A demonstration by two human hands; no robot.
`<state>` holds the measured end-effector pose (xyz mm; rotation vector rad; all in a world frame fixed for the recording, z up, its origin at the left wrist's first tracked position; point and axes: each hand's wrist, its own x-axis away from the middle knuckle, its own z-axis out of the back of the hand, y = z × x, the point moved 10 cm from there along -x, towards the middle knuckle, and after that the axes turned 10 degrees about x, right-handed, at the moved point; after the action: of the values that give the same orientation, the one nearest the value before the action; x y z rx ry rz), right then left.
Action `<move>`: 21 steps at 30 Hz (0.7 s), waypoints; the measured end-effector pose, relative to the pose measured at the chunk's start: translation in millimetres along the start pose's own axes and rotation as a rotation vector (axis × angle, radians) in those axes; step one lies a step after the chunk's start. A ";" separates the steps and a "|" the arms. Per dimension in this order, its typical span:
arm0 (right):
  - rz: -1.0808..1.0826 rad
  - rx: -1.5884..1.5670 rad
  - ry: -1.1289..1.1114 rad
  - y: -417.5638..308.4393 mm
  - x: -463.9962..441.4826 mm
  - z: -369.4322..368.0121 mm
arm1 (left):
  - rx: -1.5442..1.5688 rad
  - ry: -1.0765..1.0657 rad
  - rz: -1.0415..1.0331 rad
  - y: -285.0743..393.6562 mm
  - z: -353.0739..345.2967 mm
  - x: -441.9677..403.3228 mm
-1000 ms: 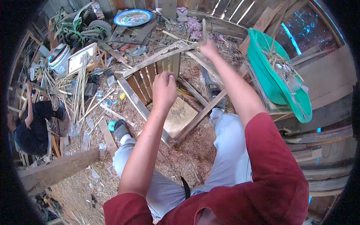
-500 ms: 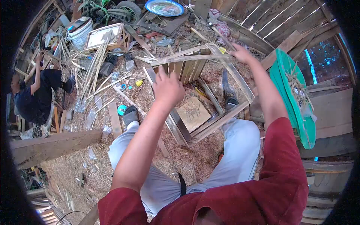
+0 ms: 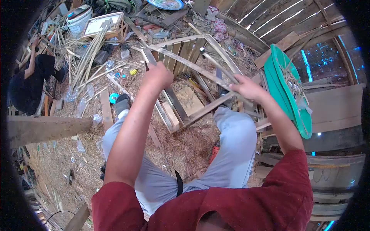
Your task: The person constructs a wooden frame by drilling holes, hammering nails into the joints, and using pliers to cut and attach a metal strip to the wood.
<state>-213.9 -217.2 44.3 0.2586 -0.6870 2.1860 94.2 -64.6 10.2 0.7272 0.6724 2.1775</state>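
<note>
A slatted wooden frame (image 3: 208, 107) stands on the shavings between my feet. My left hand (image 3: 158, 75) is closed on the top of its left side rail. In my right hand (image 3: 246, 87) is the handle of a hammer (image 3: 217, 64), whose small dark head points up and left over the frame. A long thin wooden strip (image 3: 189, 64) slants across the frame from upper left to my right hand. Inside the frame lies a square light board (image 3: 185, 101).
A green basin (image 3: 283, 88) holding scraps leans at the right. A co-worker (image 3: 32, 82) crouches at the far left. A thick beam (image 3: 50, 129) juts in at the left. Thin wood strips (image 3: 89, 54) and a white bucket (image 3: 79, 22) are at the upper left.
My right hand has come down and closer with the hammer. My left hand, loosely open over the frame before, has moved to its left rail and closed. The thin strip now slants differently.
</note>
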 end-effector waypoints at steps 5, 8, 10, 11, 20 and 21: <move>0.056 -0.150 -0.043 -51.0 47.3 -54.1 | -0.027 -0.018 0.065 -1.8 -12.1 32.8; 0.116 -0.256 -0.061 -79.9 62.7 -82.9 | 0.079 0.043 0.051 -22.4 -21.8 42.5; 0.131 -0.343 0.006 -85.9 67.2 -97.3 | 0.225 0.023 0.065 -36.6 -34.5 54.3; 0.110 -0.383 0.013 -88.3 70.7 -102.7 | 0.297 0.017 0.070 -44.5 -40.0 58.6; 0.077 -0.575 0.129 -90.2 76.3 -132.0 | 0.824 -0.206 0.185 -47.5 -93.8 119.0; 0.081 -0.586 0.135 -89.1 75.3 -132.9 | 0.866 -0.212 0.193 -53.3 -101.9 110.3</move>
<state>-189.4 -48.1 -1.5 -0.2214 -1.2324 1.9503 -12.1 27.7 -64.4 1.4813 1.5026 1.8766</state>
